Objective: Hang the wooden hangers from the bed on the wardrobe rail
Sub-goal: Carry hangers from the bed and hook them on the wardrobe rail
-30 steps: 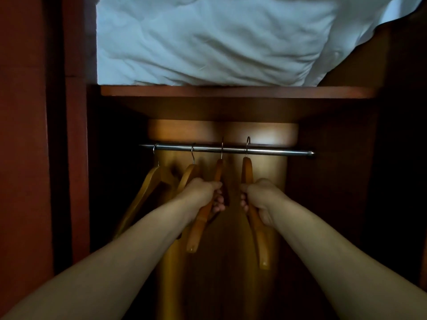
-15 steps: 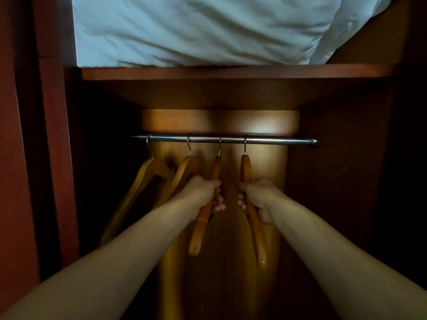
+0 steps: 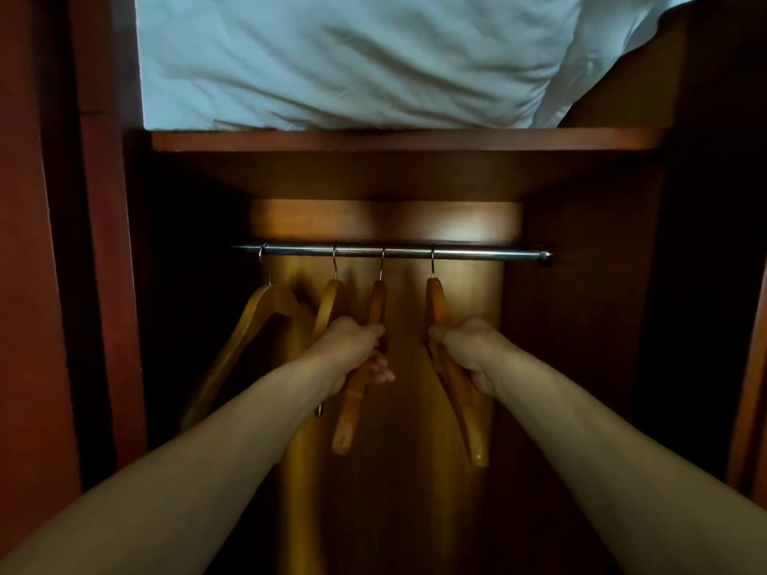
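Now spread further apart on shiny metal wardrobe rail (image 3: pixel 415 254): orange wooden hanger (image 3: pixel 360 359) clenched in left hand (image 3: pixel 352 350), second orange wooden hanger (image 3: pixel 448 367) in right hand (image 3: pixel 469 350).

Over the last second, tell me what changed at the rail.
The right hand slid its hanger to the right along the rail, so the gap to the hanger in the left hand widened. Nothing was taken hold of or let go. Both hands stay closed on their hangers, all four hooks remain over the rail, and the two hangers on the left hang untouched.
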